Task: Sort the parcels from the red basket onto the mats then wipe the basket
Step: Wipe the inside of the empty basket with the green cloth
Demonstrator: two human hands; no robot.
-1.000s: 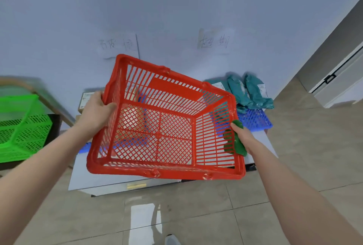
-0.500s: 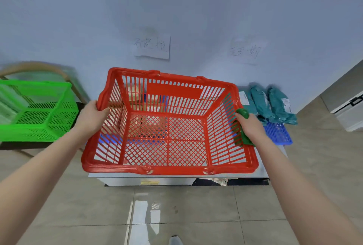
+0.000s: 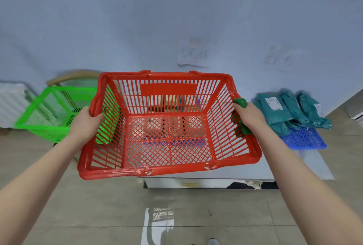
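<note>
Basket [image 3: 169, 90] held aloft between hands. Left hand [image 3: 86, 121] grips left rim; right hand [image 3: 249, 115] clamps right rim, green cloth [image 3: 240, 103] seemingly pinched against it.

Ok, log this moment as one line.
red basket: no parcels inside, aloft | left hand: grips left rim | right hand: grips right rim with green cloth | teal parcels: on blue mat

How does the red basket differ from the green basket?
The red basket is held up, gripped at its side rims by the left hand and right hand; the green basket sits to the left with no hand on it. The red basket is close and sharp; the green basket is farther, blurred. Both are plastic lattice baskets.
</note>
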